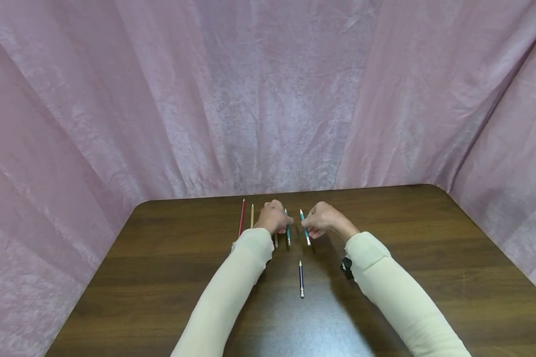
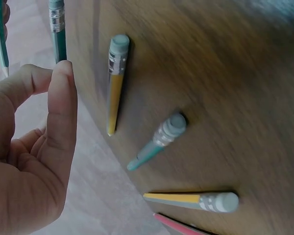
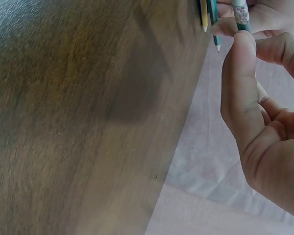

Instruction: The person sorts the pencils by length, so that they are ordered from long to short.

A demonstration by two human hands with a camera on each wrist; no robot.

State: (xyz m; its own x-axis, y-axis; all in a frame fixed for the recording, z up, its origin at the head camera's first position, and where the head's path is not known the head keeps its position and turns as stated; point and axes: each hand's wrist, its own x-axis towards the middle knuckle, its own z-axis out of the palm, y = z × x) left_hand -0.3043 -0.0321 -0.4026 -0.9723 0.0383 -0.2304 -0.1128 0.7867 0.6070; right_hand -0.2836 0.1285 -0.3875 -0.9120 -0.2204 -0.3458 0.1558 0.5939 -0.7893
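With thumb and finger, my left hand [image 1: 273, 217] pinches a teal pencil [image 1: 288, 235]. In the left wrist view its silver ferrule and eraser end [image 2: 57, 19] point up past the fingertips. To the right, my right hand [image 1: 325, 219] pinches a second teal pencil [image 1: 306, 233], its sharpened tip away from me. The two pencils stand apart, roughly side by side. A yellow pencil [image 1: 276, 243] lies just left of the left hand's pencil, partly hidden by that hand. The right wrist view shows the right hand's pencil [image 3: 241, 15] between thumb and fingertip.
Farther left lie a yellow pencil [image 1: 252, 216] and a red pencil [image 1: 241, 218]. Another green pencil [image 2: 157, 142] shows in the left wrist view. Nearer me lies a dark blue pencil [image 1: 301, 280]. A pink curtain [image 1: 277, 99] hangs behind the wooden table [image 1: 429, 277].
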